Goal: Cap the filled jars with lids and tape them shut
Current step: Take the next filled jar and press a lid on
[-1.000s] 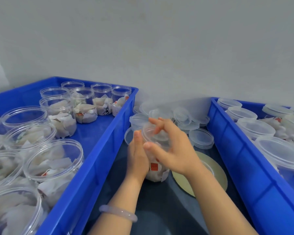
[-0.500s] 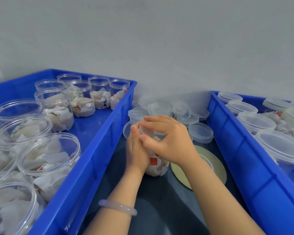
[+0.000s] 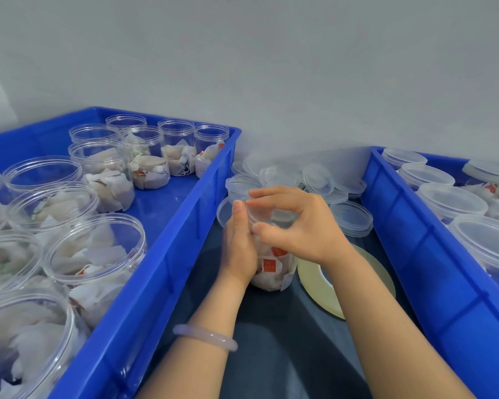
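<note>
A clear plastic jar (image 3: 271,269) filled with white paper sachets stands on the dark surface between two blue crates. My left hand (image 3: 238,246) grips its left side, thumb up along the wall. My right hand (image 3: 297,223) curls over the top, fingers and thumb round the clear lid (image 3: 274,216) that sits on the jar's mouth. A flat roll of pale tape (image 3: 357,272) lies just right of the jar, partly under my right wrist.
Loose clear lids (image 3: 350,218) are piled behind the jar against the wall. The left blue crate (image 3: 167,254) holds several open filled jars (image 3: 95,249). The right blue crate (image 3: 409,254) holds several lidded jars (image 3: 451,198).
My right hand has come down from a raised, spread pose onto the jar's top and closed round the lid. The left hand stays on the jar's side.
</note>
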Tool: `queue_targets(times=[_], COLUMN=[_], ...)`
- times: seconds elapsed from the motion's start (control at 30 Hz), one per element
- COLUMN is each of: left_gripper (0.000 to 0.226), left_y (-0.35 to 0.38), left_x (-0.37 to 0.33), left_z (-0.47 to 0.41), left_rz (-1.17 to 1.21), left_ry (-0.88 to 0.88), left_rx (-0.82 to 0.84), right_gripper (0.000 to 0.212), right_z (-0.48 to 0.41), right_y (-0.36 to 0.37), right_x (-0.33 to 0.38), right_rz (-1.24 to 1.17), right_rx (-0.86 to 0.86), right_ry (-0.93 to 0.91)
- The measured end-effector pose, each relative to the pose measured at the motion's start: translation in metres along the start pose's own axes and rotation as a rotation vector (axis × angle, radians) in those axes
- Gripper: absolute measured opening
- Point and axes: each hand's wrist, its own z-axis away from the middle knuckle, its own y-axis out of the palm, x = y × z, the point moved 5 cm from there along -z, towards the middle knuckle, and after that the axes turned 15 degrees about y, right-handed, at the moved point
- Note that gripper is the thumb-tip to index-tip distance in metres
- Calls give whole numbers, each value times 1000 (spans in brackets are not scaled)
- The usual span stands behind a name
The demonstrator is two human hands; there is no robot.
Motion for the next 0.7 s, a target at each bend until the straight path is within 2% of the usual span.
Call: queue_targets(times=[0.07, 0.17, 0.23, 0.37, 0.5, 0.6, 0.7], left_gripper=[78, 76, 71, 78, 67, 63, 52], left_y=[0, -3, -3, -3, -3, -4, -7], left_x=[2, 3, 2, 1, -2, -2, 2], left_z=[1, 4, 4, 6, 6, 6, 8], left_rz=[-35, -111, -104, -63, -37, -38, -91], left_ry=[-17, -36, -27, -6, 32, 41, 51], left_rx=[5, -33, -52, -78, -97, -108, -188], right_gripper=[30, 48, 54, 37, 31, 34, 36], right_z=[4, 13, 14, 16, 17, 18, 19], right_y=[3, 5, 6, 2, 1, 3, 6], right_x=[-1, -8, -12, -8, -4, -8, -11], right_rz=[32, -16, -32, -21, -30, -31, -28], right_rx=[-110, -266, -252, -269, -250, -215, -270], right_ry=[6, 57, 93, 56, -19, -13, -11])
